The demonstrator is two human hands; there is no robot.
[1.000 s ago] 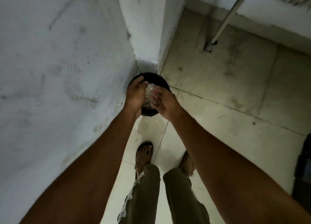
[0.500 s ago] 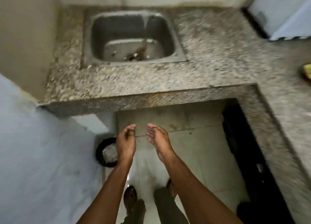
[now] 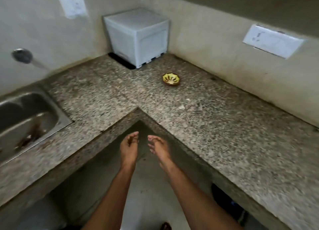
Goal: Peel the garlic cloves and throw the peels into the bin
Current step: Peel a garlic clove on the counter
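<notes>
A small yellow and brown bowl (image 3: 171, 79) with pale pieces inside sits on the granite counter (image 3: 215, 126), far ahead of my hands. A few pale scraps (image 3: 181, 107) lie on the counter near its inner corner. My left hand (image 3: 129, 148) and my right hand (image 3: 158, 146) hang side by side in front of the counter's inner corner, below its edge. Both have loosely curled fingers and hold nothing. The bin is out of view.
A steel sink (image 3: 25, 119) is set into the counter at left, below a wall tap (image 3: 22, 55). A white plastic box (image 3: 138, 39) stands in the back corner. Dark objects (image 3: 227, 202) lie under the counter at right.
My hands left the black bin on the floor and rose empty. My view swung up from the floor to the sink, then right to the counter corner.
</notes>
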